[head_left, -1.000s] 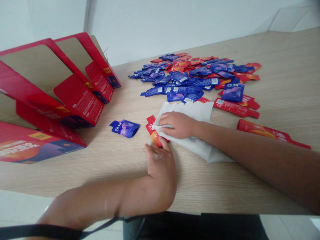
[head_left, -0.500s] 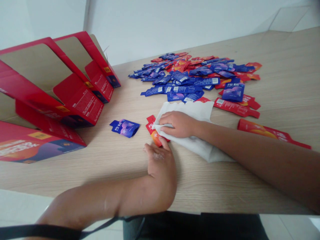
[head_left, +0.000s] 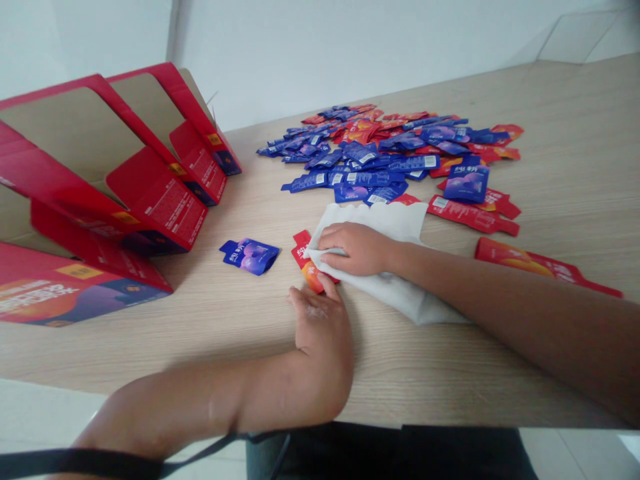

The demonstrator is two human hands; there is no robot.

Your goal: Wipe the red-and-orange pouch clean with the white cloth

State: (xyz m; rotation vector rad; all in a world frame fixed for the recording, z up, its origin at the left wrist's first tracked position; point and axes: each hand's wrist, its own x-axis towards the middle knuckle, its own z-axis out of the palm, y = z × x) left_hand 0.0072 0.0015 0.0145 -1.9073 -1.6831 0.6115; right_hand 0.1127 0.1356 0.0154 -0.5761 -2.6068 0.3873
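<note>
A white cloth (head_left: pixel 400 227) is bunched in my right hand (head_left: pixel 357 250), whose fingers are closed on it. The cloth lies over part of a small red pouch (head_left: pixel 301 250) with an orange print, flat on the table. At the pouch's lower end is my left hand (head_left: pixel 323 320), bent at the wrist. Its thumb and a stretched finger are apart, and that fingertip rests on the pouch's edge; the other fingers are mostly hidden. To the left of the red pouch lies a single blue pouch (head_left: pixel 251 256) with a purple fruit print.
Behind my hands spreads a heap of blue and red pouches (head_left: pixel 367 157). Another red pouch (head_left: pixel 540 263) lies beyond my right forearm. Several red cartons (head_left: pixel 165 207) with open tops stand on the left of the wooden table (head_left: pixel 425 380). A white wall (head_left: pixel 375 53) rises behind.
</note>
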